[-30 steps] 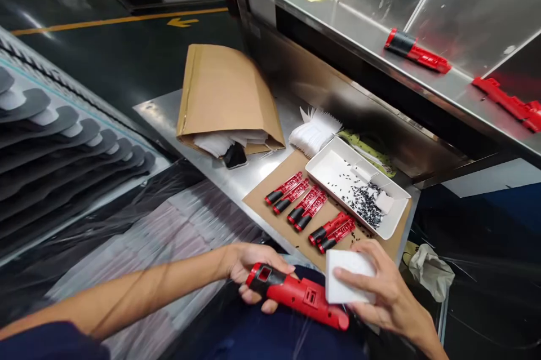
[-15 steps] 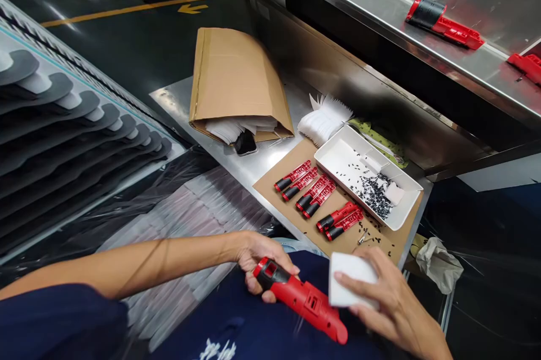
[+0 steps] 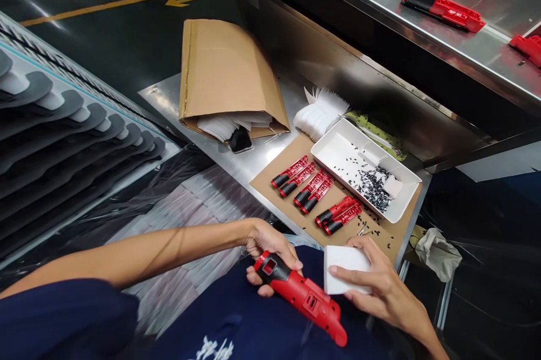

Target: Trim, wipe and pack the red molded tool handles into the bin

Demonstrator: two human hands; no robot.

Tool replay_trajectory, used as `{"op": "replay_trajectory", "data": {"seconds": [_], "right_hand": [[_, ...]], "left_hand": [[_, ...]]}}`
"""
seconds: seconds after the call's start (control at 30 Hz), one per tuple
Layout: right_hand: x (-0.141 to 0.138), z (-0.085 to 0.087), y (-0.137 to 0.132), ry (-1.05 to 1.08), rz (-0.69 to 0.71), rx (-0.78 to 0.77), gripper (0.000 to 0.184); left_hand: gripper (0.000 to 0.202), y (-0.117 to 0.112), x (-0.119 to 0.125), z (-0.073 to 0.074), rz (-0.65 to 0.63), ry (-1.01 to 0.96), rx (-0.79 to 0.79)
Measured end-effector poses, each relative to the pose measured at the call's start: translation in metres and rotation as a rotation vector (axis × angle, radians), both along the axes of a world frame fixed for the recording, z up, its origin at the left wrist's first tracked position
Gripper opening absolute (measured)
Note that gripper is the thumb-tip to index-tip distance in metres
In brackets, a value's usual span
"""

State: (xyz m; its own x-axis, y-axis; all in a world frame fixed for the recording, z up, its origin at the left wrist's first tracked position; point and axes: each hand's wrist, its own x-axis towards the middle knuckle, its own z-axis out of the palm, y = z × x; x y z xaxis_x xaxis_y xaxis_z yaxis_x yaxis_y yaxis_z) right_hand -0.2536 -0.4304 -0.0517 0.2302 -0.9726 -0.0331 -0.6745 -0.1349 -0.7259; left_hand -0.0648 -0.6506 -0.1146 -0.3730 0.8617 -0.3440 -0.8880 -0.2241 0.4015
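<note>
Left hand (image 3: 270, 253) wrapped firmly round red power-tool housing (image 3: 300, 292), held steady just below cardboard sheet (image 3: 380, 236); right hand (image 3: 380, 287) pinching white foam block (image 3: 346, 270) just beside housing, seemingly lined up with it.

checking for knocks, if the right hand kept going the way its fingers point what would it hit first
Past the white foam block that the right hand holds, probably the red and black tool housing in the left hand. Depth is hard to judge from this view.
</note>
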Motion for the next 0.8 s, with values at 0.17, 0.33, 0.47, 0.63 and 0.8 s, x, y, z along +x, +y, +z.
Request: {"op": "replay_trajectory", "data": {"seconds": [0.17,0.33,0.47,0.63,0.8], "right_hand": [[-0.001,0.004,0.003,0.051,0.093,-0.019,0.036],[0.001,0.004,0.003,0.07,0.079,-0.03,0.036],[0.002,0.005,-0.002,0.061,0.114,-0.044,0.037],[0.0,0.007,0.0,0.015,0.104,-0.01,0.036],[-0.002,0.012,-0.002,0.079,0.149,-0.023,0.036]], "left_hand": [[0.04,0.002,0.001,-0.006,0.006,0.012,0.018],[0.038,0.003,0.002,-0.011,0.018,0.083,0.065],[0.041,0.004,0.004,-0.014,0.032,0.153,0.104],[0.043,0.006,0.004,-0.022,0.019,0.16,0.109],[0.045,0.007,0.004,-0.022,0.021,0.148,0.072]]}}
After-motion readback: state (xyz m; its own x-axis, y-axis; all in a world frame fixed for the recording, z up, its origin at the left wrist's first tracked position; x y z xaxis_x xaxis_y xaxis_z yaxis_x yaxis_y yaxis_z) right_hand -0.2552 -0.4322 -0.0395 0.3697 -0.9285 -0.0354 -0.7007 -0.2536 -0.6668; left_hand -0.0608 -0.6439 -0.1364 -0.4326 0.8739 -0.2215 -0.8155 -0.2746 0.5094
